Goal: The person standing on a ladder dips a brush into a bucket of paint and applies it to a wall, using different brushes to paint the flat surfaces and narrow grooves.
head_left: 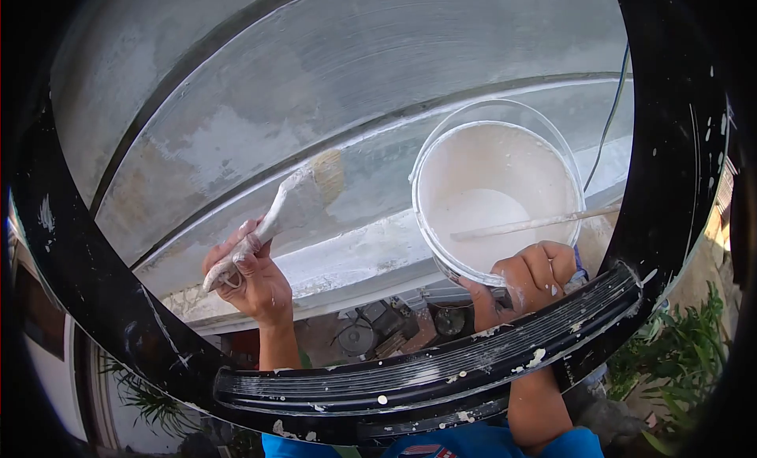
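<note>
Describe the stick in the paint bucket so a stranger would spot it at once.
Find the grey wall, then the bucket of white paint that the right hand holds before it. The stick lies in the bucket, one end jutting past the rim. It is thin, straight and paint-coated, unlike the broad brush in the left hand.

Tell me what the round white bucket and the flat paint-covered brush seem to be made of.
The round white bucket looks like plastic: its thin rim is translucent; white paint coats the inside. The flat paint-covered brush: handle hidden under paint, possibly wood; tan bristles look like soft fibre.
</note>
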`<state>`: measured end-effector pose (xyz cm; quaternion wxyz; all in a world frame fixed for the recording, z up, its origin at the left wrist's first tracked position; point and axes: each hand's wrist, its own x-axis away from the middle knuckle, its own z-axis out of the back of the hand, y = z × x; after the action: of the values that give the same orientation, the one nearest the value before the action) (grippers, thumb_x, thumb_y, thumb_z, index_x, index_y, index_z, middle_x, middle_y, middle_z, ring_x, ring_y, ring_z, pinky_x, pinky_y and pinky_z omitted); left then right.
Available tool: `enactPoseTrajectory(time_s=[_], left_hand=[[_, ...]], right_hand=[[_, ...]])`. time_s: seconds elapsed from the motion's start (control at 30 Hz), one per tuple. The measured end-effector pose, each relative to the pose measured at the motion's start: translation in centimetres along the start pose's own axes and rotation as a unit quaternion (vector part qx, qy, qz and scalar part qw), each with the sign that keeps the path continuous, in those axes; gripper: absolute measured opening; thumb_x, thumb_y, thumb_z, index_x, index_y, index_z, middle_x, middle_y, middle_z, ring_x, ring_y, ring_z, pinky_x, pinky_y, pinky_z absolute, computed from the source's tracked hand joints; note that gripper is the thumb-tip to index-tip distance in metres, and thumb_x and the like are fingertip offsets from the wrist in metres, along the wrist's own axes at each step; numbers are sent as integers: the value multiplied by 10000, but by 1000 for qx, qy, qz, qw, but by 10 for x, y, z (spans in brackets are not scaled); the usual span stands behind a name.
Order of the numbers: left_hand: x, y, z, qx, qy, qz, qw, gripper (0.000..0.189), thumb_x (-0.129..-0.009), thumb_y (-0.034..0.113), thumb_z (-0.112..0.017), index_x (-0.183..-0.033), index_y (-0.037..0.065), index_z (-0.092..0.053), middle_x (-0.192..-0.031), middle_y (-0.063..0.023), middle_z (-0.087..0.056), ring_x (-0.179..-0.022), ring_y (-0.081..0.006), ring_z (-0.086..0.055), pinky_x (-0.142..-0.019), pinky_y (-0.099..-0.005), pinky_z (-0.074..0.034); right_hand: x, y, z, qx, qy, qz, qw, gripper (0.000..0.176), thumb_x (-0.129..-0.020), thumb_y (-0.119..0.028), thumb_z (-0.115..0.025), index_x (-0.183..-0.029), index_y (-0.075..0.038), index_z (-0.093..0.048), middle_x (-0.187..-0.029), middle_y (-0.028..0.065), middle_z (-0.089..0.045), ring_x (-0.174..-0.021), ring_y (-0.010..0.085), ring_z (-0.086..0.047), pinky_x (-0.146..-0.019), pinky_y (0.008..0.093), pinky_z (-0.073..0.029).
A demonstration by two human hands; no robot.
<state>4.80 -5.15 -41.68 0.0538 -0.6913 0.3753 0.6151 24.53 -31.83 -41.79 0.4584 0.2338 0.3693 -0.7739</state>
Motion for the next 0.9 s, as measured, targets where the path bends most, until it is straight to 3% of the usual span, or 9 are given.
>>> enactPoseTrajectory(time_s=[0.13,0.17,0.27,0.33,0.43,0.57,0.73,0.83,0.9], left_hand=[[-52,3,-57,150,-78,38,985,299,-976,158,-649,-1209,70,-485,-1136,-232,-662,-1122,-352,-656,-965,-514,-575],[-59,-1,-68,180,-106,56,976,300,-976,163,-650,-1210,72,-486,-1126,-227,-664,-1120,-350,-657,-962,-509,-578],[-71,-23,-100,129,-276,48,951,348,-979,182,-649,-1268,99,-475,-1191,-205,-643,-1131,-357,-655,-957,-547,-570],[-66,-22,-144,152,-302,91,937,251,-908,38,-708,-1123,55,-580,-986,-168,-679,-981,-272,-708,-889,-428,-604],[-64,-24,-170,61,-410,131,900,193,-878,61,-754,-1047,54,-661,-1004,-113,-683,-874,-194,-683,-841,-399,-594],[-58,-17,-194,-49,-458,154,874,167,-828,77,-814,-957,30,-719,-906,-64,-706,-771,-132,-666,-707,-282,-560],[-52,-18,-202,-149,-505,147,837,199,-788,97,-845,-944,27,-742,-820,-81,-730,-709,-132,-670,-650,-269,-553],[-50,-18,-205,-195,-537,125,811,205,-774,105,-849,-941,35,-751,-774,-109,-733,-655,-151,-672,-638,-272,-555],[-49,-19,-206,-213,-539,119,806,202,-771,108,-843,-938,38,-754,-748,-132,-729,-629,-174,-678,-633,-281,-554]], right_hand=[[-3,1,-3,7,19,26,999,277,-636,-234,-839,-719,-89,-617,-827,70,-537,-956,284,-457,-794,407,-449],[2,2,-5,-9,-4,-3,1000,216,-698,-279,-736,-807,-120,-639,-893,56,-550,-1028,275,-483,-1023,612,-335],[3,4,-4,-16,-17,-3,1000,199,-714,-271,-726,-808,-114,-646,-907,68,-548,-1042,280,-473,-1029,619,-320],[3,3,-1,-18,-34,-9,999,199,-712,-264,-731,-811,-110,-654,-944,77,-544,-1078,289,-456,-1037,620,-307],[2,-1,1,-25,-45,-24,998,199,-722,-256,-734,-822,-103,-657,-970,80,-539,-1093,298,-441,-1047,618,-297],[-3,0,-3,-7,4,9,1000,204,-661,-198,-742,-714,-48,-614,-837,101,-513,-966,309,-454,-825,445,-450],[-4,-1,-1,-7,-6,4,1000,199,-640,-184,-741,-714,-55,-608,-855,103,-523,-977,318,-454,-852,453,-440],[0,-1,-1,-36,-22,-19,999,199,-690,-214,-746,-817,-109,-635,-946,75,-527,-1066,294,-448,-1057,620,-288],[1,-2,-3,-34,-7,-19,999,194,-691,-221,-746,-812,-119,-633,-939,70,-525,-1057,291,-454,-1051,618,-301]])
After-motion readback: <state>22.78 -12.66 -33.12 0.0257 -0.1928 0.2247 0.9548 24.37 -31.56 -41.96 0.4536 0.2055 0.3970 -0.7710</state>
